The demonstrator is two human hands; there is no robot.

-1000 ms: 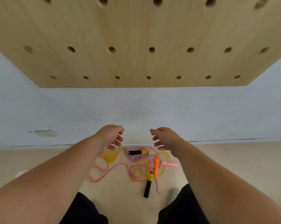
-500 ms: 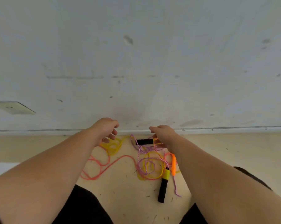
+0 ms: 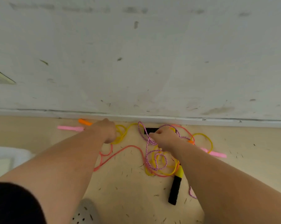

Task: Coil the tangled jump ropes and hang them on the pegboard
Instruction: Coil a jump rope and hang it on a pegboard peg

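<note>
Three tangled jump ropes lie on the floor against the baseboard. The yellow rope [image 3: 122, 135] has black handles, one by the wall [image 3: 150, 130] and one nearer me [image 3: 175, 189]. A salmon rope [image 3: 120, 151] ends in orange handles [image 3: 84, 121]. The pink-purple braided rope [image 3: 154, 159] has pink handles at left [image 3: 70, 128] and right [image 3: 215, 153]. My left hand [image 3: 106, 130] is curled down onto the yellow loops, its fingers hidden. My right hand [image 3: 166, 139] is closed on the braided rope beside the far black handle. The pegboard is out of view.
A scuffed white wall [image 3: 136, 62] and baseboard [image 3: 201, 121] close off the far side. A grey clog [image 3: 86, 212] stands at the bottom centre. A white object [image 3: 7, 157] sits at the left edge. Small debris is scattered on the beige floor [image 3: 249, 167].
The view has tipped down from the pegboard to the floor. Both hands have dropped from above the tangle onto the ropes and closed.
</note>
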